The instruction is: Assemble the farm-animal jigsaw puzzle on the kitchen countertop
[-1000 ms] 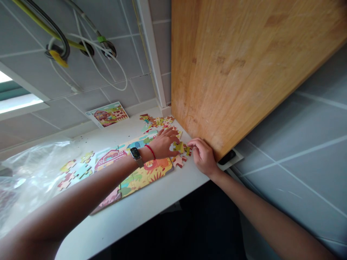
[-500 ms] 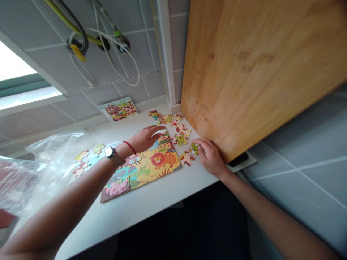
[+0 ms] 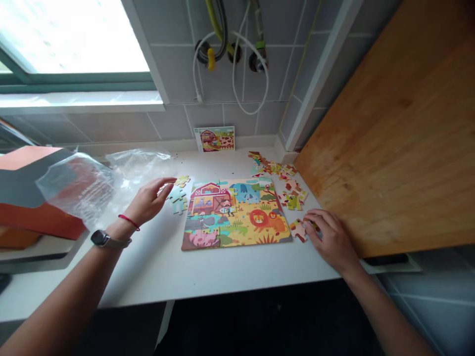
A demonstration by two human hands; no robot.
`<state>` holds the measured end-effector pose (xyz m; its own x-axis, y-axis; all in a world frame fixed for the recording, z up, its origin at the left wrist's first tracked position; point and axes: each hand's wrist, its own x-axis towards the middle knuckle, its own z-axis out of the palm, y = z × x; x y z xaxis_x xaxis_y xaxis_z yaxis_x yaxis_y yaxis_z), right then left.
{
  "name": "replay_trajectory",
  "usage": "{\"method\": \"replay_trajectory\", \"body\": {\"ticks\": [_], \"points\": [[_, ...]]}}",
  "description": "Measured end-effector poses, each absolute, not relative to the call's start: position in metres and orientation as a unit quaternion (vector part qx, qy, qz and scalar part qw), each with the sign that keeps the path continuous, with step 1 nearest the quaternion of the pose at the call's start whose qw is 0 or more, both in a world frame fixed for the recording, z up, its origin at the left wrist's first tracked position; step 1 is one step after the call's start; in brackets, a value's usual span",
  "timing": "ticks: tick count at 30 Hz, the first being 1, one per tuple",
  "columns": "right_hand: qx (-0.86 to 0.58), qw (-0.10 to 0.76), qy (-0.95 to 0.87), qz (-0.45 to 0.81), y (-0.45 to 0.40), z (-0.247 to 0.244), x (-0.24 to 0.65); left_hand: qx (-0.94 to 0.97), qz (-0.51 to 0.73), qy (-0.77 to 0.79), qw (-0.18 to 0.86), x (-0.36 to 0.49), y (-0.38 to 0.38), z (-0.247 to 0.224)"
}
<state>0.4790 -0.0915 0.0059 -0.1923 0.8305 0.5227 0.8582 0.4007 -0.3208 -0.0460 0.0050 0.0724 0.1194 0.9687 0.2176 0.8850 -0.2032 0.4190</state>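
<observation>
A puzzle board point(image 3: 241, 222) lies on the white countertop, showing a red barn, lions, an elephant and a pink animal. My left hand point(image 3: 150, 198), with a watch and red band at the wrist, hovers left of it beside loose pieces point(image 3: 178, 200); its thumb and index finger are apart, with nothing seen between them. On the right, my right hand point(image 3: 328, 235) has its fingers curled on a puzzle piece point(image 3: 312, 226) that they partly cover. Another piece point(image 3: 299, 230) lies between this hand and the board. More loose pieces point(image 3: 291, 194) are heaped beyond.
A small farm picture card point(image 3: 215, 139) leans against the tiled wall. Clear plastic wrap point(image 3: 100, 183) and an orange and grey box point(image 3: 40, 193) are at the left. A large wooden panel point(image 3: 401, 138) slants along the right side. Cables hang above.
My left hand has moved from over the board to the loose pieces at its left. My right hand stays by the pieces at the right. The camera view has turned left.
</observation>
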Motion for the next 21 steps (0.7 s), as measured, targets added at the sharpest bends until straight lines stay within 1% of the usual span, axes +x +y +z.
{"method": "replay_trajectory", "body": {"ticks": [3,7,10,12,14,18,21], "points": [[-0.563,0.302,-0.768,-0.039,-0.089,0.004,0.480,0.769,0.217,0.595,0.081,-0.062,0.013,0.058],[-0.560,0.302,-0.768,-0.071,-0.086,0.004,0.485,0.786,0.261,0.556,0.068,-0.074,0.027,0.043],[-0.544,0.310,-0.775,-0.089,-0.085,0.006,0.484,0.771,0.296,0.555,0.098,-0.088,0.027,0.042],[-0.527,0.326,-0.779,-0.090,-0.083,0.010,0.474,0.772,0.298,0.547,0.122,-0.096,0.023,0.042],[-0.502,0.348,-0.787,-0.080,-0.079,0.016,0.451,0.792,0.265,0.533,0.137,-0.101,0.018,0.040],[-0.430,0.382,-0.817,-0.029,-0.061,0.037,0.373,0.819,0.119,0.538,0.160,-0.102,0.014,0.026],[-0.378,0.362,-0.851,0.044,-0.045,0.053,0.301,0.799,0.060,0.573,0.171,-0.103,0.016,0.016]]}}
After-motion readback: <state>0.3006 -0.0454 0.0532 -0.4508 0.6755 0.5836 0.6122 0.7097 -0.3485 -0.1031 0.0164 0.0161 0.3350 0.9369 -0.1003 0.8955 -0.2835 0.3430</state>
